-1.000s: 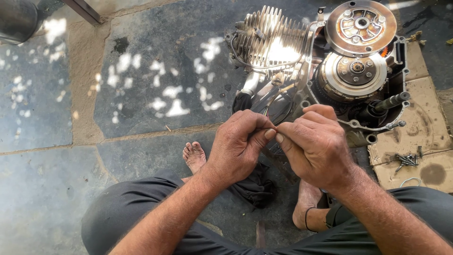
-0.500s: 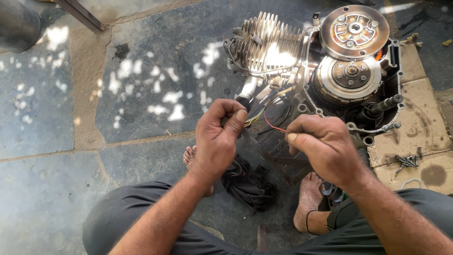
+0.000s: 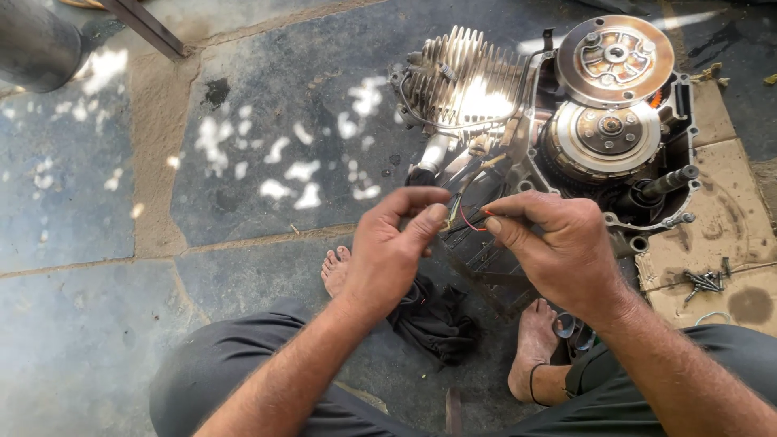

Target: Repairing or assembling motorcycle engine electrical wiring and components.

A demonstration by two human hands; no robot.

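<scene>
**Thin engine wires pinched between two hands**

A bundle of thin coloured wires [image 3: 458,212] is held just in front of a grimy, opened metal engine with a finned silver cylinder [image 3: 465,77] and round clutch plates, which is set on a dark stone floor [image 3: 267,121]. The wires are seen to run up from the fingers toward the engine's casing, below the fins.

The left hand [image 3: 388,247] is curled nearly closed, thumb pressed toward the forefinger, and the wire bundle is pinched at their tips. The right hand [image 3: 558,243] is likewise closed into a fine pinch, and a thin red wire [image 3: 473,220] is held at its thumb and forefinger tips, looping slightly between the two hands. The hands are close together but not touching.

The wires are judged to be very light, limp and easily bent, with slick insulation; a firm fingertip pinch close to the free ends is called for, and hard pulling is best avoided, since the strands could be kinked or torn loose where they enter the casing. The engine itself is judged heavy and rigid, so it should not shift under such light handling.

A crumpled black cloth [image 3: 433,320] lies on the floor between the bare feet. A sheet of stained brown cardboard [image 3: 728,218] lies under the engine's right side, and a small heap of dark bolts [image 3: 702,282] rests on it.
</scene>
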